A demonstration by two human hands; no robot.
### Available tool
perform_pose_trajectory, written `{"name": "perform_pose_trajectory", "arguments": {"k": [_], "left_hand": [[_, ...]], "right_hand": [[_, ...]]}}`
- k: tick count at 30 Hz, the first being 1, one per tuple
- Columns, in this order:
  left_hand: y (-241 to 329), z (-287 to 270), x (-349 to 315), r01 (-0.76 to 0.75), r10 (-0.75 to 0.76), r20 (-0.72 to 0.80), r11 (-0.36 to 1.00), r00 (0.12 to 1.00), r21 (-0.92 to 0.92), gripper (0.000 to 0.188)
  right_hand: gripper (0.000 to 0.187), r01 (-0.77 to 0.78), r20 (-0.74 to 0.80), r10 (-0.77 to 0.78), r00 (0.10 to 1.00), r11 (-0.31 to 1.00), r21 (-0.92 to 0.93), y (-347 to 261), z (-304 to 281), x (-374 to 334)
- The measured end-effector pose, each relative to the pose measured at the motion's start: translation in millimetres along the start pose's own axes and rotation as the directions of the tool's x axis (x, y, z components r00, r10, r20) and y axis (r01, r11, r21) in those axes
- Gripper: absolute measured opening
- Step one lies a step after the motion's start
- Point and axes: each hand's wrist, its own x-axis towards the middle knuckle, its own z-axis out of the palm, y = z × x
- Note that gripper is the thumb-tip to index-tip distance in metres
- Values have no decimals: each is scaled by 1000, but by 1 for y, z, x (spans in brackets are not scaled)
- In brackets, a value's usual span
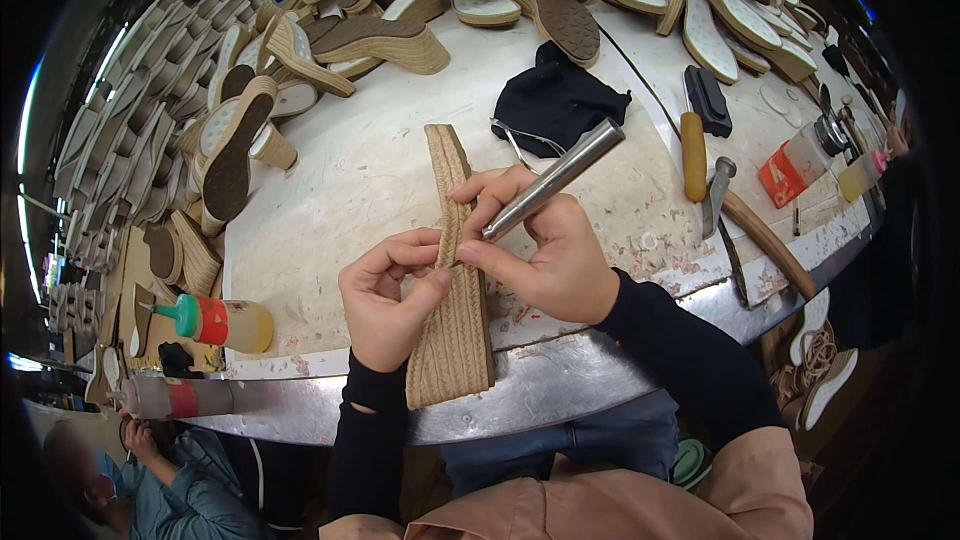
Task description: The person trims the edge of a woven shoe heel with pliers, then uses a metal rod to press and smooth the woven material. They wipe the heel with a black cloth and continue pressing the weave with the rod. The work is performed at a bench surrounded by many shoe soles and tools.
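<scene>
A wedge shoe sole (450, 340) wrapped in tan braided rope stands on its side over the table's near edge, its thick end toward me. My left hand (385, 295) grips it from the left, thumb and fingertips pressed on the braid. From the right, my right hand (555, 255) reaches over the sole's middle, thumb and fingertips at the braid. A silver metal-handled tool (560, 175) is held in that hand, slanting up to the right; its working tip is hidden. Beyond it lies a black cloth (560, 100) with metal-handled scissors (520, 140) partly under it.
Many wedge soles (375, 45) are heaped along the table's far side. At right lie a yellow-handled tool (694, 155), a hammer (765, 240) and bottles (800, 160). A green-capped glue bottle (230, 325) lies at left. Another person (170, 485) sits at lower left.
</scene>
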Motion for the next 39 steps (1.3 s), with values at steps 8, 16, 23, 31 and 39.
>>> {"name": "perform_pose_trajectory", "arguments": {"k": [8, 16, 23, 31, 39], "left_hand": [[3, 3, 1, 22, -22, -3, 998, 1000, -51, 12], [2, 1, 2, 50, -47, 23, 989, 999, -138, 13], [7, -4, -7, 30, -30, 39, 1000, 999, 4, 15], [5, -4, -8, -60, 58, 23, 992, 998, 115, 14], [6, 3, -9, -25, 27, -31, 997, 999, 68, 13]], "right_hand": [[24, 62, -142, -79, 987, 991, -118, 2, 16, 1], [27, 23, -149, 0, 989, 988, 156, 1, 8, 1], [28, 5, -90, 3, 996, 997, 80, 3, 8, -3], [28, 84, -130, -90, 987, 995, -57, 8, 15, 2], [28, 32, -112, -20, 994, 993, 110, 7, 10, 7]]}}
